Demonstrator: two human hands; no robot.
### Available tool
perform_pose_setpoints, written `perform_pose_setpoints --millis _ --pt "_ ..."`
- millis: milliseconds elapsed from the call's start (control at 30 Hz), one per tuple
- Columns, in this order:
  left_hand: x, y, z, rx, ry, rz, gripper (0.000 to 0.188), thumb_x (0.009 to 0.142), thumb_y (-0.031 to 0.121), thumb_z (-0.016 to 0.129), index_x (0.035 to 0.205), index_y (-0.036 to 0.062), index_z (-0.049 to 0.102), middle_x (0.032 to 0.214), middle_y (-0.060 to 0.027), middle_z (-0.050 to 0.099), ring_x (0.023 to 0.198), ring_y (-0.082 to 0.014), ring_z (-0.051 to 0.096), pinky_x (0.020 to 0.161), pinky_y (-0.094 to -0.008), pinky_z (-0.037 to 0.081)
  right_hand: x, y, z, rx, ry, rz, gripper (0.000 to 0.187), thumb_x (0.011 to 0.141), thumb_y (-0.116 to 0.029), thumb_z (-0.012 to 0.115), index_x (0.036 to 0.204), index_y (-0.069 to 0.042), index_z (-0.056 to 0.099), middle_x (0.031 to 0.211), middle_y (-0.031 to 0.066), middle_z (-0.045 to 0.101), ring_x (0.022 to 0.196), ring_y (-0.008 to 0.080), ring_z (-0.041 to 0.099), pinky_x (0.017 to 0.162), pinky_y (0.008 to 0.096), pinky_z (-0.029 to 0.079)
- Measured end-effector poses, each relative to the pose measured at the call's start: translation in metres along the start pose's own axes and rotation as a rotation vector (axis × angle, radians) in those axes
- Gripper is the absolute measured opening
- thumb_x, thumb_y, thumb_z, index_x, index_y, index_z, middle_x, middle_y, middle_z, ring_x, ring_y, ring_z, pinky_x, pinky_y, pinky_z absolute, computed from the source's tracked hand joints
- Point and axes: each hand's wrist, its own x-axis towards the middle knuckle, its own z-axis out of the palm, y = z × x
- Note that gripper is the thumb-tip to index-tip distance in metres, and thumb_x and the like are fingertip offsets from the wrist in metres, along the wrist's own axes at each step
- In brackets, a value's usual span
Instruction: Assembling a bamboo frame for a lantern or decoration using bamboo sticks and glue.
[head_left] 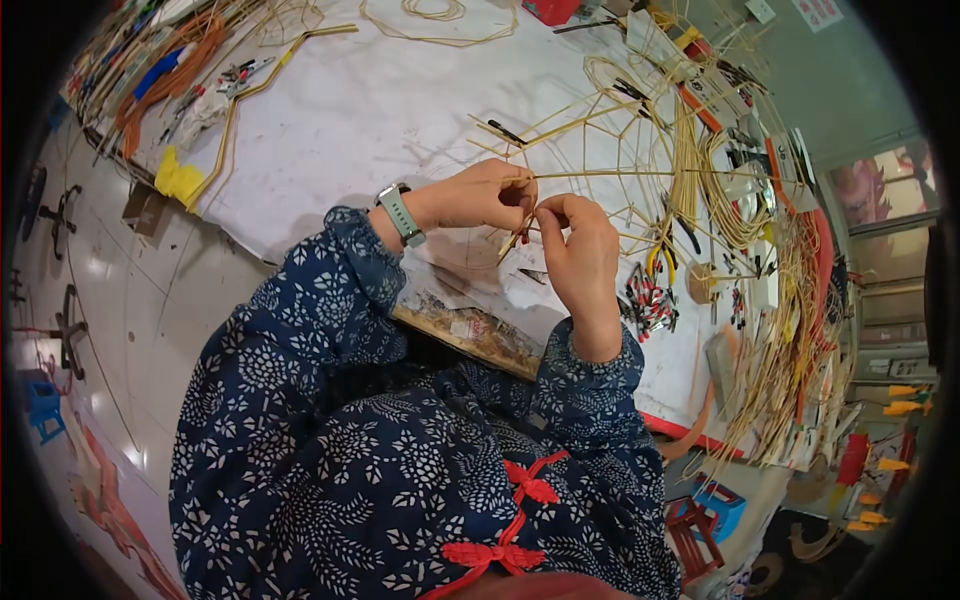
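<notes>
A light frame of thin bamboo strips [600,173] spreads over the white-covered table, mostly to the right of my hands. My left hand [487,195], with a watch on its wrist, is closed, pinching a strip at the near left part of the frame. Right beside it, my right hand [584,245] pinches at the same joint, thumb and forefinger together. The fingertips nearly meet, and what lies exactly between them is hard to see. Just below hangs a small red-tipped clip [524,237]. Black clips [507,132] grip the frame farther off.
Right of my right hand lie yellow-handled pliers [660,263] and a pile of red and black clips [650,302]. Bundled bamboo strips [790,370] crowd the right edge. At far left are orange cords [180,80] and a bent strip with yellow wrapping [180,178].
</notes>
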Motion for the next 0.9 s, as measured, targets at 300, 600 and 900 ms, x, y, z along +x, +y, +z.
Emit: perform_pose_setpoints --millis 300,600,900 --pt "0.005 0.007 -0.005 0.006 -0.054 -0.103 0.013 0.067 0.006 0.063 0.073 0.0015 0.053 0.066 -0.0038 0.057 0.064 -0.0104 0.054 0.058 -0.0248 0.043 0.001 0.001 0.002 -0.011 0.005 -0.01 0.008 0.082 -0.007 0.065 0.087 0.0 0.066 0.08 0.0137 0.065 0.072 0.0265 0.063 0.067 0.0353 0.049" --pt "0.0 0.008 -0.008 -0.187 -0.099 -0.074 0.017 0.073 0.008 0.065 0.087 0.0039 0.055 0.074 0.0031 0.055 0.068 -0.0054 0.045 0.062 -0.021 0.038 0.0 0.0 -0.001 -0.024 -0.004 0.016 0.009 0.083 -0.008 0.064 0.087 -0.001 0.066 0.079 0.0141 0.065 0.072 0.0274 0.063 0.066 0.0354 0.048" --pt "-0.004 -0.018 0.021 -0.024 0.273 0.16 0.024 0.083 0.007 0.067 0.101 0.0034 0.053 0.093 -0.0006 0.057 0.081 -0.0072 0.051 0.073 -0.0224 0.044 0.006 -0.003 0.001 -0.101 -0.015 0.067 0.014 0.085 -0.014 0.063 0.085 -0.001 0.067 0.077 0.0156 0.065 0.07 0.0306 0.063 0.063 0.0389 0.047"
